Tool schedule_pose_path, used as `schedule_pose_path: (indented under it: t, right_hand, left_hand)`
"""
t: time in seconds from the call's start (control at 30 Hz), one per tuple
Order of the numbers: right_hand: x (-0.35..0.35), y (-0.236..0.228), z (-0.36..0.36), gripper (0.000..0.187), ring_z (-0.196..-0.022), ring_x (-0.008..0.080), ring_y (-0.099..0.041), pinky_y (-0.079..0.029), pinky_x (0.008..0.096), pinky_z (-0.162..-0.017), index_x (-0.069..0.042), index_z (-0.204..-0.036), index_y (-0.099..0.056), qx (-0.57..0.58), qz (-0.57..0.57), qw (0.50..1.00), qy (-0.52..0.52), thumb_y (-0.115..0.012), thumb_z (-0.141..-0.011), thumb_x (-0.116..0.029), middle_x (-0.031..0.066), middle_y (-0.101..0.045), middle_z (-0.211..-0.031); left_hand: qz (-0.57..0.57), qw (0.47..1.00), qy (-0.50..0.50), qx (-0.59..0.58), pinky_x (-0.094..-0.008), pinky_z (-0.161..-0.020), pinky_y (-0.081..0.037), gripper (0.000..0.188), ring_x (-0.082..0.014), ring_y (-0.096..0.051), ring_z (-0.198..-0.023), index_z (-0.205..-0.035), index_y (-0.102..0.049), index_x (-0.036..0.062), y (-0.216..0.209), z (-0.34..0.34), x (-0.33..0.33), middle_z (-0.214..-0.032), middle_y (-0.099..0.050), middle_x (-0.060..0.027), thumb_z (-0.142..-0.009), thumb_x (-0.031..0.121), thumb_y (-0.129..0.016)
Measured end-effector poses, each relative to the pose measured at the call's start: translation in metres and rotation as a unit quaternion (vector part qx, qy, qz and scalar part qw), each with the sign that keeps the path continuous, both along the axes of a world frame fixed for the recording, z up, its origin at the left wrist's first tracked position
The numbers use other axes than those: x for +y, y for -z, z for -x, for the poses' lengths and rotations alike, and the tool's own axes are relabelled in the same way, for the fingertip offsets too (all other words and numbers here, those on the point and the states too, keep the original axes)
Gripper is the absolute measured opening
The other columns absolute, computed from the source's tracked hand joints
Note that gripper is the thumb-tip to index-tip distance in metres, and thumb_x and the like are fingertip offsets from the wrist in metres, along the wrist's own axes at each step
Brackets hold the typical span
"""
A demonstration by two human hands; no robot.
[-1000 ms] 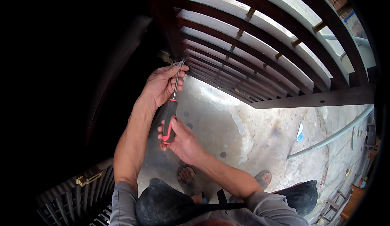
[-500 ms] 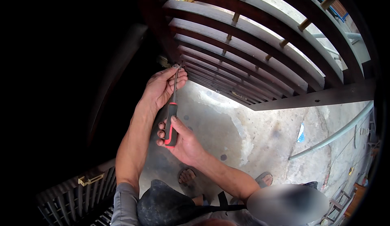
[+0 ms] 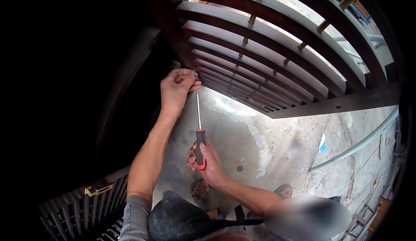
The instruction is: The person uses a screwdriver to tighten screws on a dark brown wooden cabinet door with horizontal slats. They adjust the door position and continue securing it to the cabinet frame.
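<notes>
one screwdriver (image 3: 200, 148), its handle black and red, sits in the closed grip of the right hand (image 3: 212, 164), thumb along its side, shaft pointing up. its tip ends just below the fingers of the left hand (image 3: 177, 91), which is raised to the foot of a dark post (image 3: 175, 42); those fingers are bent close together, and whether they pinch something small cannot be told. from the post a slatted wooden panel (image 3: 268, 39) spreads up and rightward. below lies a stained concrete floor (image 3: 242, 130), with a pale curved pipe (image 3: 359, 147) at right. at lower left, a brass-coloured handle (image 3: 92, 192) is mounted on another slatted piece (image 3: 78, 213).
</notes>
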State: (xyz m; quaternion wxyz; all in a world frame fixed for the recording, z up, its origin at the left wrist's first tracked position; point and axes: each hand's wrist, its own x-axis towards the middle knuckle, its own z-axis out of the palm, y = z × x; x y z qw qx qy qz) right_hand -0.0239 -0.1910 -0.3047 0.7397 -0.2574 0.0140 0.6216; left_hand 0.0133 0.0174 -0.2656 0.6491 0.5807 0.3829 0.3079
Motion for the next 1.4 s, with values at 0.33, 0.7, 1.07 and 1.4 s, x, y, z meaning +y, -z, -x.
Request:
schedule_pose_path:
  t: [0.33,0.7,1.07,1.4]
  right_hand:
    - [-0.004,0.006,-0.006,0.03,-0.061,0.0133,-0.047,-0.041,0.0302,-0.059,-0.008,-0.104,-0.044,-0.045,0.034,0.998,-0.012,-0.041,-0.104,-0.038,0.0048,-0.048,-0.078]
    - [-0.006,0.005,-0.015,0.035,-0.061,0.0125,-0.05,-0.043,0.0277,-0.056,-0.006,-0.105,-0.045,-0.067,0.045,0.997,-0.007,-0.04,-0.104,-0.041,0.0055,-0.049,-0.078]
    - [-0.007,0.004,-0.015,0.036,-0.061,0.0123,-0.049,-0.043,0.0277,-0.056,-0.006,-0.107,-0.044,-0.074,0.042,0.996,-0.019,-0.04,-0.104,-0.042,0.0052,-0.049,-0.077]
    - [-0.006,0.004,-0.017,0.036,-0.061,0.0129,-0.05,-0.043,0.0278,-0.057,-0.007,-0.108,-0.045,-0.092,0.046,0.994,-0.029,-0.039,-0.104,-0.042,0.0055,-0.051,-0.078]
  left_hand:
    - [0.16,0.986,0.049,-0.024,-0.0301,-0.065,-0.061,0.024,-0.0199,-0.068,-0.068,-0.095,-0.062,-0.0042,-0.003,0.007,0.011,-0.081,-0.066,-0.0116,-0.099,0.018,-0.054]
    - [-0.035,0.999,-0.006,-0.005,-0.0279,-0.064,-0.06,0.015,-0.0168,-0.068,-0.07,-0.095,-0.061,-0.0042,0.003,-0.004,0.0,-0.083,-0.065,-0.0091,-0.093,0.01,-0.066]
    - [0.238,0.969,0.053,-0.049,-0.029,-0.06,-0.061,0.028,-0.0212,-0.069,-0.064,-0.092,-0.061,-0.0042,0.008,0.008,0.016,-0.08,-0.067,-0.0138,-0.101,0.021,-0.051]
    - [0.049,0.997,0.056,0.026,-0.0267,-0.064,-0.059,0.025,-0.0165,-0.067,-0.068,-0.093,-0.061,-0.0024,-0.004,0.004,0.009,-0.084,-0.068,-0.0109,-0.098,0.022,-0.06]
